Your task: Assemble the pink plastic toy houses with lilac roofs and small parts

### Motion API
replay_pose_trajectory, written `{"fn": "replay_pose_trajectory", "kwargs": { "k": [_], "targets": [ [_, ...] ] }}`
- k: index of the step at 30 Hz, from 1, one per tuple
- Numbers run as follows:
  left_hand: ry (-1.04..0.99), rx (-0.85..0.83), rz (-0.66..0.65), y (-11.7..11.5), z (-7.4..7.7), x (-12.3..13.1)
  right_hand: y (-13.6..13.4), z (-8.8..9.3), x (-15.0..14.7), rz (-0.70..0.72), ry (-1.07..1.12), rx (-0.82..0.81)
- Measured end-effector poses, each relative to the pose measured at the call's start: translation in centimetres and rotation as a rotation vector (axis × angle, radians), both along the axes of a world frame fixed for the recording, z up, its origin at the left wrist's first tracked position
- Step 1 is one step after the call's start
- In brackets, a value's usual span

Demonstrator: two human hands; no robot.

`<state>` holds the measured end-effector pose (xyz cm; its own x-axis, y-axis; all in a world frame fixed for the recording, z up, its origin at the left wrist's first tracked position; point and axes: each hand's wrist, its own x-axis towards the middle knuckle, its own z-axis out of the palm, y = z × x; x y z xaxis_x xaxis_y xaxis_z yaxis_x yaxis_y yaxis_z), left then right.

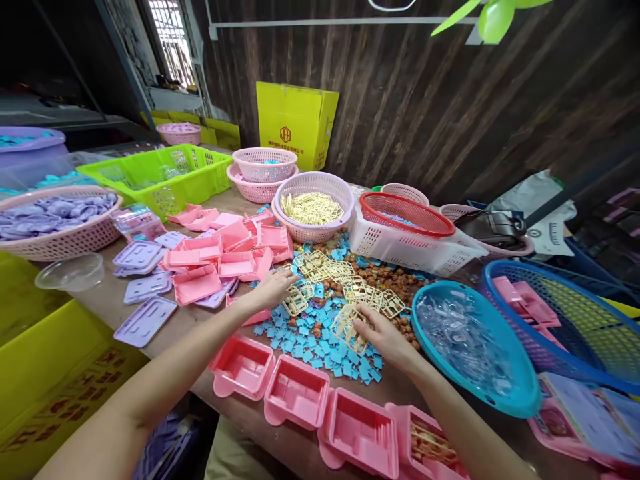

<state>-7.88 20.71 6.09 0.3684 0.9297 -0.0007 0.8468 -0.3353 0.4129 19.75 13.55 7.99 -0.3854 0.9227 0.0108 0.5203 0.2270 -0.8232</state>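
Observation:
My left hand (273, 288) reaches over the table, its fingers curled onto a cream plastic sprue frame (296, 301) at the edge of a heap of such frames (340, 273). My right hand (381, 333) pinches another cream frame (347, 327), lifted a little above the scattered small blue square pieces (310, 337). Small brown pieces (395, 277) lie mixed among them. Several open pink trays (296, 390) stand in a row at the near table edge; the rightmost one (425, 443) holds cream and brown parts.
Pink box parts (220, 250) and lilac lids (145, 320) lie at left. A pink basket of cream sticks (313, 207), a white crate with a red basket (405, 230), a green crate (165, 173), a blue bowl of clear parts (465, 340) and a blue basket (560, 320) ring the work area.

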Motion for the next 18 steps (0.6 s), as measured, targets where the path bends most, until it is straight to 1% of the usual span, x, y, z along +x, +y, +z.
{"fn": "replay_pose_trajectory", "kwargs": {
  "k": [3,5,7,9,12,15,18],
  "targets": [
    [0.076,0.052,0.124,2.5,0.0,1.4,-0.5,-0.2,-0.7,-0.011,0.031,-0.035],
    [0.125,0.075,0.209,4.4,0.0,2.6,-0.5,0.0,-1.3,-0.026,0.094,-0.094],
    [0.166,0.08,0.254,6.2,0.0,3.9,-0.4,0.4,-1.9,-0.034,0.174,-0.154],
    [0.192,0.08,0.266,7.7,-0.1,5.1,-0.2,0.8,-2.3,-0.021,0.227,-0.185],
    [0.197,0.086,0.27,9.3,-0.1,6.5,-0.1,1.0,-2.3,-0.009,0.285,-0.225],
    [0.178,0.059,0.274,10.3,-0.2,7.5,0.0,0.8,-2.1,-0.024,0.337,-0.266],
    [0.138,-0.008,0.28,11.1,-0.4,8.1,0.0,0.4,-1.9,-0.03,0.341,-0.276]
  ]
}}
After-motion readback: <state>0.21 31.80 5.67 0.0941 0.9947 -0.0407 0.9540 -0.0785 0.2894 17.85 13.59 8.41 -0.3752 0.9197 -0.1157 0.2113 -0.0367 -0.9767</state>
